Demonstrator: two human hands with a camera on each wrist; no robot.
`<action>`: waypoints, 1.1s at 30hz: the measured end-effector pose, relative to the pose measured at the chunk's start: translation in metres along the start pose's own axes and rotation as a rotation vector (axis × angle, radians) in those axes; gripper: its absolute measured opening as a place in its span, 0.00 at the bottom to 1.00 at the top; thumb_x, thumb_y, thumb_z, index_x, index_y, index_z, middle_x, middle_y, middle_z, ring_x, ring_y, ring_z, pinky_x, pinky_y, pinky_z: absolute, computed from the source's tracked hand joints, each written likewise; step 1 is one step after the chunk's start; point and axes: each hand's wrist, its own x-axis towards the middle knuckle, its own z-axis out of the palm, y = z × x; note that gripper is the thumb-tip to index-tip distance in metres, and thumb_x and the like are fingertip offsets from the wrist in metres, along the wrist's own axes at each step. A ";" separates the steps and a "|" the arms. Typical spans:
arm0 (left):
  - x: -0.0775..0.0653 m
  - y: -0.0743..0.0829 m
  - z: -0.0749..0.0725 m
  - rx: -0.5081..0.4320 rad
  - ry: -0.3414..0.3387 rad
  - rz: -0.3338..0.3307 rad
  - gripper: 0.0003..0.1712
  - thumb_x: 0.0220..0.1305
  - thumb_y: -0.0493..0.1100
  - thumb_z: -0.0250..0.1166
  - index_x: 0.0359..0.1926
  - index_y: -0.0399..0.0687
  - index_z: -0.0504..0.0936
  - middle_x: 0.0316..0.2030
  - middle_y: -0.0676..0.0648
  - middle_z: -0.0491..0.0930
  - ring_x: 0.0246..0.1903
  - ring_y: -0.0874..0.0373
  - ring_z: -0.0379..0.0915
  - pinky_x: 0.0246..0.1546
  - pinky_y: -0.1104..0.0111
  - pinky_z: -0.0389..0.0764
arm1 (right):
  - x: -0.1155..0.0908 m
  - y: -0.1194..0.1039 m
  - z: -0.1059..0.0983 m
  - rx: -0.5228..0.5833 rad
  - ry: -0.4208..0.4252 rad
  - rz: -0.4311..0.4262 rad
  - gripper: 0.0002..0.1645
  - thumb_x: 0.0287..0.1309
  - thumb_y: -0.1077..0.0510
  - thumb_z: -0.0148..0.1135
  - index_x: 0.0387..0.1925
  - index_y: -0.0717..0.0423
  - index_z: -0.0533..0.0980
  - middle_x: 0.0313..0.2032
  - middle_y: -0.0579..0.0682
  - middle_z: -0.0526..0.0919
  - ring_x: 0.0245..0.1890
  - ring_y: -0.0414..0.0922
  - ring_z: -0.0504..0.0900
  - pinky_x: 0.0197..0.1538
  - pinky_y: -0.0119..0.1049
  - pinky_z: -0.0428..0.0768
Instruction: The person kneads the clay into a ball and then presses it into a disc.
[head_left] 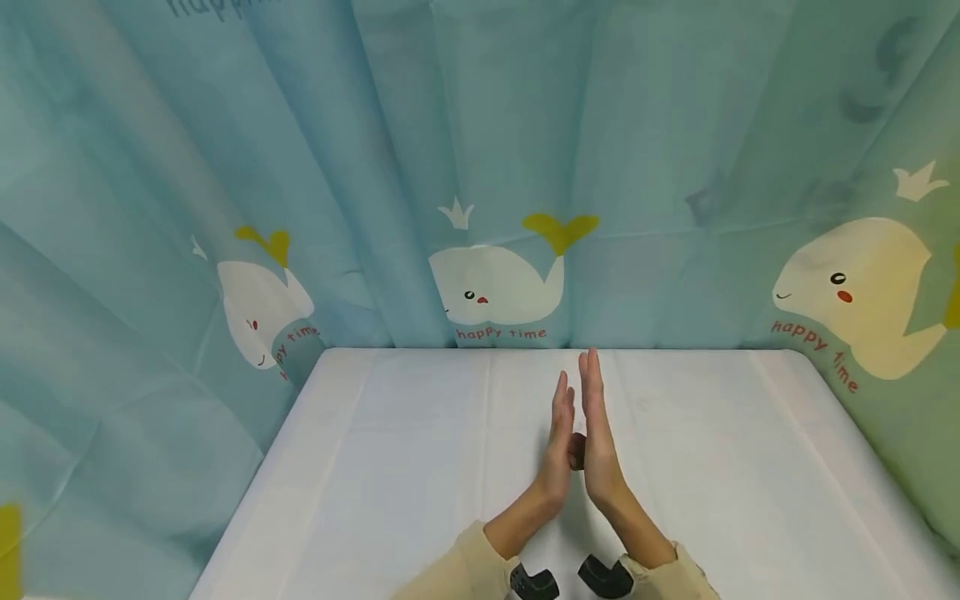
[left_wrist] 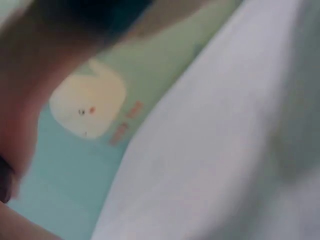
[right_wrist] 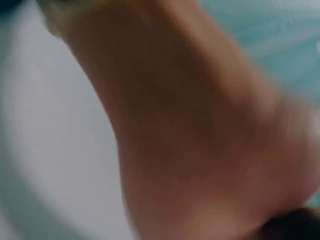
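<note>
Well, dark lump (head_left: 577, 451) (between hands (head_left: 555, 468) (head_left: 601, 458))

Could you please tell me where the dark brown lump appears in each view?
Head: dark brown lump, between left hand and right hand, below and right of centre.
Left wrist: probably the dark shape at the lower left edge.
Right wrist: probably the dark blur, bottom right.
Shared landmark: white table.

In the head view, your right hand (head_left: 602, 457) partly hides the dark lump (head_left: 577, 451) between it and your left hand (head_left: 557, 458), and the bottom edge crops your sleeves (head_left: 467, 568) and the counter (head_left: 375, 467), while both wrist views, blurred, cut off the lump at an edge and show you neither hand whole.
</note>
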 end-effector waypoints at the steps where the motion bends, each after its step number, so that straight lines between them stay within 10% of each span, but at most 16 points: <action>1: -0.003 0.000 0.002 -0.015 -0.020 0.008 0.34 0.82 0.59 0.25 0.83 0.64 0.36 0.82 0.47 0.36 0.66 0.61 0.62 0.61 0.69 0.66 | 0.003 0.002 -0.003 0.005 0.011 0.026 0.32 0.83 0.42 0.18 0.82 0.30 0.34 0.82 0.42 0.40 0.81 0.46 0.35 0.76 0.52 0.39; 3: -0.006 0.003 0.005 -0.040 -0.048 0.050 0.35 0.82 0.60 0.25 0.84 0.62 0.34 0.82 0.45 0.35 0.67 0.55 0.62 0.63 0.69 0.66 | 0.008 0.010 -0.010 0.017 0.031 0.094 0.31 0.82 0.40 0.17 0.81 0.25 0.34 0.82 0.41 0.39 0.81 0.45 0.36 0.76 0.52 0.42; 5: -0.005 0.008 0.006 -0.042 -0.067 0.093 0.35 0.82 0.60 0.24 0.83 0.60 0.33 0.82 0.47 0.34 0.80 0.52 0.36 0.76 0.61 0.46 | 0.009 0.019 -0.013 0.017 0.045 0.157 0.31 0.81 0.38 0.16 0.80 0.22 0.33 0.81 0.41 0.38 0.81 0.46 0.37 0.71 0.43 0.58; 7: -0.002 0.012 0.004 -0.033 -0.057 0.101 0.35 0.82 0.60 0.25 0.83 0.59 0.33 0.82 0.48 0.34 0.80 0.49 0.31 0.78 0.53 0.39 | 0.005 0.024 -0.011 0.042 0.054 0.197 0.31 0.81 0.38 0.16 0.80 0.20 0.34 0.81 0.41 0.38 0.80 0.47 0.40 0.58 0.32 0.66; 13: 0.013 0.010 -0.010 -0.070 0.065 0.000 0.36 0.82 0.60 0.28 0.84 0.61 0.36 0.82 0.48 0.34 0.81 0.49 0.30 0.77 0.47 0.33 | -0.018 0.016 0.012 -0.008 -0.013 0.082 0.33 0.82 0.44 0.17 0.83 0.36 0.36 0.82 0.44 0.38 0.73 0.45 0.53 0.52 0.24 0.65; 24: -0.007 0.018 0.006 -0.090 -0.039 0.016 0.35 0.82 0.62 0.24 0.83 0.65 0.36 0.82 0.47 0.36 0.80 0.47 0.29 0.75 0.42 0.37 | 0.004 0.022 -0.009 0.066 0.103 0.186 0.31 0.82 0.38 0.19 0.81 0.22 0.36 0.82 0.40 0.41 0.81 0.40 0.38 0.77 0.56 0.43; 28: 0.003 0.031 0.005 -0.026 -0.034 0.125 0.35 0.83 0.59 0.23 0.84 0.57 0.35 0.82 0.49 0.35 0.81 0.51 0.29 0.76 0.43 0.33 | -0.008 0.024 -0.005 0.065 0.067 0.170 0.33 0.82 0.40 0.17 0.82 0.30 0.35 0.82 0.48 0.39 0.57 0.38 0.76 0.59 0.38 0.72; 31: 0.012 0.027 0.003 0.039 -0.007 0.136 0.34 0.84 0.56 0.22 0.84 0.54 0.36 0.82 0.50 0.36 0.80 0.53 0.31 0.76 0.46 0.35 | -0.016 0.016 0.003 0.043 0.023 0.101 0.33 0.82 0.42 0.15 0.83 0.33 0.35 0.82 0.49 0.38 0.56 0.35 0.74 0.46 0.27 0.70; 33: 0.010 0.022 0.004 0.065 -0.030 0.117 0.34 0.84 0.56 0.22 0.84 0.55 0.36 0.82 0.52 0.36 0.80 0.55 0.31 0.77 0.48 0.36 | -0.015 0.011 0.002 0.058 0.030 0.051 0.33 0.82 0.43 0.16 0.83 0.33 0.36 0.82 0.47 0.38 0.73 0.36 0.60 0.51 0.22 0.66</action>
